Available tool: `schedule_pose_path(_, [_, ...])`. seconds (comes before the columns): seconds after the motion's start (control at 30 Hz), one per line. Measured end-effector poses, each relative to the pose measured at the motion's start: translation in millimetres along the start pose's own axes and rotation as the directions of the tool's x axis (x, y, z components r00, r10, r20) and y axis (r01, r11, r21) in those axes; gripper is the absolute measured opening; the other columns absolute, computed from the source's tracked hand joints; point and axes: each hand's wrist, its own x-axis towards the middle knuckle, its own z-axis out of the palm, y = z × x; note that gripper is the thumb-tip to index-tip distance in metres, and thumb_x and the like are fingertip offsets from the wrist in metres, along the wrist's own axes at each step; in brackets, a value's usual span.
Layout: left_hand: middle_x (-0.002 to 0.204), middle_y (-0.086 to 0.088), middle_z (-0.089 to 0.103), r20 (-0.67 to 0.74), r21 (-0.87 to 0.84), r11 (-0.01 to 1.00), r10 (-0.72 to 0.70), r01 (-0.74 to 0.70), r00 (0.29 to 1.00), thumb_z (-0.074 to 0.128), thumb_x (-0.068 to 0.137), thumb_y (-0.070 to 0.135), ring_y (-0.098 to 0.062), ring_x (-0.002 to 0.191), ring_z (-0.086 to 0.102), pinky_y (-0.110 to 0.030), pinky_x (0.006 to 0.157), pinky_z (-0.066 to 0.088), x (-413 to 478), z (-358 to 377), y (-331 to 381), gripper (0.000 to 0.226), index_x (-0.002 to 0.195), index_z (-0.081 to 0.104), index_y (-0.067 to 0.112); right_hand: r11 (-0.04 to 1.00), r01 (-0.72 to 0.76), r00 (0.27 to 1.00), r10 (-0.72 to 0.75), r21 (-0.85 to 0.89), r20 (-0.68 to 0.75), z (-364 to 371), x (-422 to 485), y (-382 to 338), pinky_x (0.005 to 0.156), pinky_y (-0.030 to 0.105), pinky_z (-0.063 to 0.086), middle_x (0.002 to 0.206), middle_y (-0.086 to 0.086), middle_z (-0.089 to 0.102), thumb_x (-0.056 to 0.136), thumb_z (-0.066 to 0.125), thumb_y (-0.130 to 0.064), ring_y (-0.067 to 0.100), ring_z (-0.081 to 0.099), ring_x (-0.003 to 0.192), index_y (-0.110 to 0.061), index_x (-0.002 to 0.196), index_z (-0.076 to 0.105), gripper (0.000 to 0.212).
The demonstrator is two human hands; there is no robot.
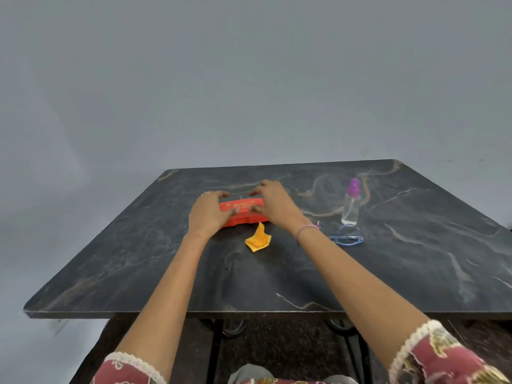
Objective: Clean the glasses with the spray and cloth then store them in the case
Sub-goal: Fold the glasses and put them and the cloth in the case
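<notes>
On the table (277, 273), the left hand (206, 214) and right hand (273, 202) grip the orange case (243, 216), fingers curled over its far edge, thumbs on top.

- The red case (243, 216) carries yellow print on its lid, between the left hand (207, 213) fingers and the right hand (274, 202) fingers; possibly two lines, too blurred to read.
</notes>
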Motion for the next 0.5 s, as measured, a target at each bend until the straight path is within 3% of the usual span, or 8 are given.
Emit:
schedule_pose_path(0.1, [0.131,-0.005,0.058,0.058,0.001,1.0,0.0,0.0,0.998,0.074,0.075,0.039,-0.022,0.123,0.05,-0.035,0.099,0.04,2.7,2.1,-11.0,0.059,0.127,0.057,0.017,0.996,0.022,0.991,-0.011,-0.085,0.134,14.8,15.8,-4.4,0.102,0.036,0.034,0.13,0.01,0.049,0.085,0.065,-0.03,0.031,0.041,0.121,-0.012,0.132,0.052,0.051])
schedule_pose_path(0.23, [0.127,-0.006,0.06,0.099,-0.04,0.998,-0.033,0.037,0.995,0.076,0.073,0.04,-0.023,0.118,0.053,-0.033,0.096,0.041,7.5,6.0,-23.5,0.06,0.126,0.057,0.019,0.997,-0.011,0.974,0.027,-0.073,0.223,22.6,28.3,-3.4,0.103,0.042,0.038,0.131,0.01,0.049,0.08,0.068,-0.041,0.031,0.044,0.122,-0.016,0.135,0.048,0.063])
schedule_pose_path(0.5, [0.123,-0.008,0.058,0.043,-0.154,0.986,-0.064,0.07,0.997,0.081,0.067,0.035,-0.024,0.116,0.051,-0.035,0.098,0.039,6.6,14.3,-37.0,0.056,0.119,0.062,0.024,0.999,0.021,0.958,-0.006,-0.048,0.287,20.6,32.0,5.3,0.104,0.032,0.034,0.138,0.005,0.051,0.081,0.07,-0.031,0.022,0.044,0.128,-0.017,0.138,0.044,0.065])
